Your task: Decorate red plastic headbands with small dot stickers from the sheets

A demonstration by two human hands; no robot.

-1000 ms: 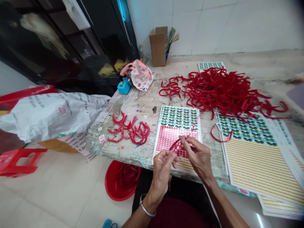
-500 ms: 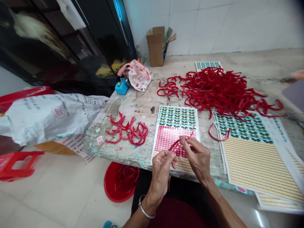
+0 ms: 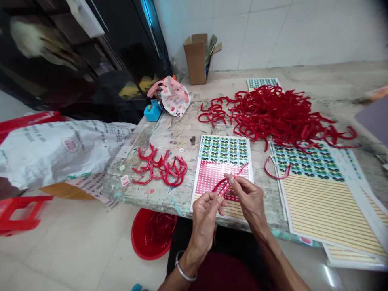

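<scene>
My left hand (image 3: 206,216) pinches a thin curved red band (image 3: 218,185) near its lower end, fingers closed. My right hand (image 3: 247,196) is closed too, thumb and index fingertips pressed together on the band's upper part. A narrow pink strip (image 3: 242,168) sticks out beyond the right fingertips; where it meets the band is hidden. Both hands hover over a printed sticker sheet (image 3: 224,150) with green-and-blue pictures on top, pink rows with white dots in the middle and yellow backing below. A loose red band with a pink face (image 3: 277,174) lies to the right.
A large heap of red bands (image 3: 273,113) covers the back right. A smaller group of bands (image 3: 160,165) lies at left. More sticker sheets (image 3: 330,206) overlap at right. Behind stand a cardboard box (image 3: 195,60) and patterned bag (image 3: 176,97). A red basket (image 3: 138,238) sits below the table edge.
The whole view has shifted slightly. My hands keep their pinch on the band, with the right fingertips slightly nearer the left hand.
</scene>
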